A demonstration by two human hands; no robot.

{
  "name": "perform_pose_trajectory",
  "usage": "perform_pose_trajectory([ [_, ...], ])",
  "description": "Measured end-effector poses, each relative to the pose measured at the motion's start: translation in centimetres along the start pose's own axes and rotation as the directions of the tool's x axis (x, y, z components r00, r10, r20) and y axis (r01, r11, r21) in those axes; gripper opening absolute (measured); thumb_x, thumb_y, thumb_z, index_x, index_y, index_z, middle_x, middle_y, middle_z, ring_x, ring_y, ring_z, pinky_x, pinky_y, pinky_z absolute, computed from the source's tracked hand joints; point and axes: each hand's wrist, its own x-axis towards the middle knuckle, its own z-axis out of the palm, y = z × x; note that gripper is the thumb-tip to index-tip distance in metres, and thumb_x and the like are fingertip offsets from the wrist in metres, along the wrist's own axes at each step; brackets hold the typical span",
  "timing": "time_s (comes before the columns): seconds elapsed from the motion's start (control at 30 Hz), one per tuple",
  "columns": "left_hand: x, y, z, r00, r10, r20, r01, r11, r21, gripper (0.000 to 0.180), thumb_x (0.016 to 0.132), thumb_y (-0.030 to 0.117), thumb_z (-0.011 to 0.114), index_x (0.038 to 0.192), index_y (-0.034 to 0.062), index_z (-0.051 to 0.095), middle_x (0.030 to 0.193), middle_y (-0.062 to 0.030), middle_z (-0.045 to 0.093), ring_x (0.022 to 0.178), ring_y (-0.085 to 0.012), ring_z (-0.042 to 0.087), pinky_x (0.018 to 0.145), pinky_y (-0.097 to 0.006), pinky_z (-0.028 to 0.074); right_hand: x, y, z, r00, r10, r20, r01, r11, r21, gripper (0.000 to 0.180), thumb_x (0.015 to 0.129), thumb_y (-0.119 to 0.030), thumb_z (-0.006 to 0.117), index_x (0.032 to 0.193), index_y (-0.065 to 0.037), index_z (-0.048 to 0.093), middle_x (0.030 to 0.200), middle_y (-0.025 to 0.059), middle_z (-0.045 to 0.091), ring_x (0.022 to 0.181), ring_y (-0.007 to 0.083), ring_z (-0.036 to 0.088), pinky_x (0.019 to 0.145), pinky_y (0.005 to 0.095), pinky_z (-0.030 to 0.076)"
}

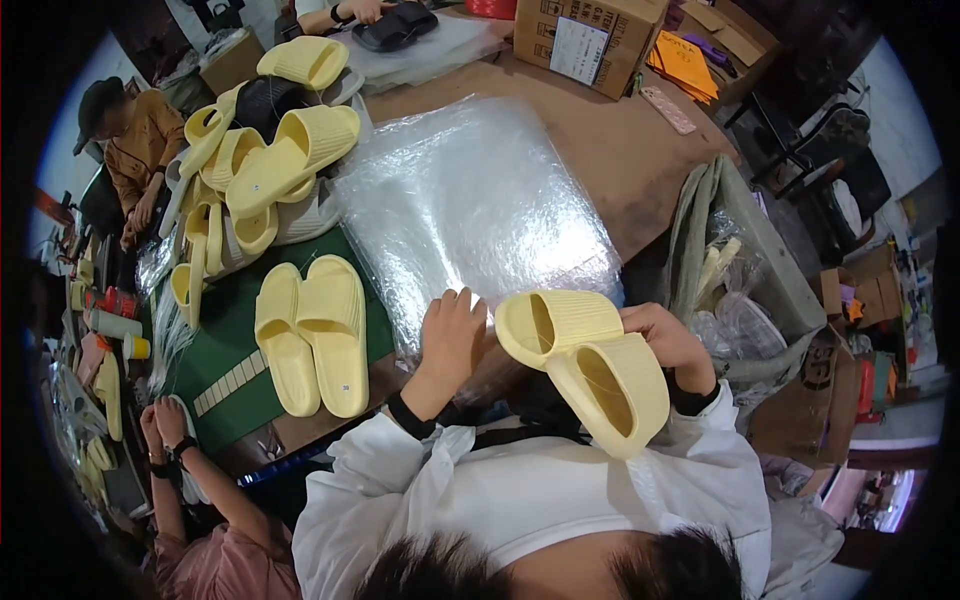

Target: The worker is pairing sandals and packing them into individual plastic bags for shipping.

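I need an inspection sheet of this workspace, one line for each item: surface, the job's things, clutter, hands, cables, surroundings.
Surface: brown table with a green mat at its left part.
Job's things: two yellow slippers held together; stack of clear plastic bags spread flat.
Clutter: pair of yellow slippers on the mat; pile of yellow slippers behind; cardboard box; orange papers.
Hands: left hand rests on the bags' near edge, touching one slipper; right hand grips the slippers.
Cables: nothing seen.
Surroundings: other people at the left and far side; a grey sack at the right.
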Motion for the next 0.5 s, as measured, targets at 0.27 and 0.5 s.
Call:
perform_pose_trajectory([
  [0.27,-0.7,-0.1,-0.1,0.989,0.05,0.142,-0.048,0.999,-0.018,0.023,0.073,0.018,0.062,0.092,0.0052,0.064,0.094,-0.0121,0.056,0.09,-0.0272,0.052,0.074,-0.038,0.042,-0.2,0.6,-0.3,1.0,-0.018,-0.022,0.016,0.996,-0.082,0.027,0.077,-0.003,0.07,0.104,0.001,0.065,0.098,0.0075,0.066,0.088,0.0108,0.058,0.076,0.0255,0.046],
  [0.5,-1.2,0.2,1.8,0.99,0.137,-0.016,-0.138,0.99,-0.036,0.019,0.075,0.011,0.057,0.093,0.0068,0.062,0.1,-0.0129,0.057,0.09,-0.0262,0.052,0.076,-0.038,0.044,0.1,0.6,-0.3,0.999,-0.014,-0.033,0.011,0.995,-0.097,0.028,0.079,-0.013,0.072,0.102,0.001,0.066,0.097,0.0083,0.066,0.088,0.0119,0.059,0.076,0.0258,0.046],
])
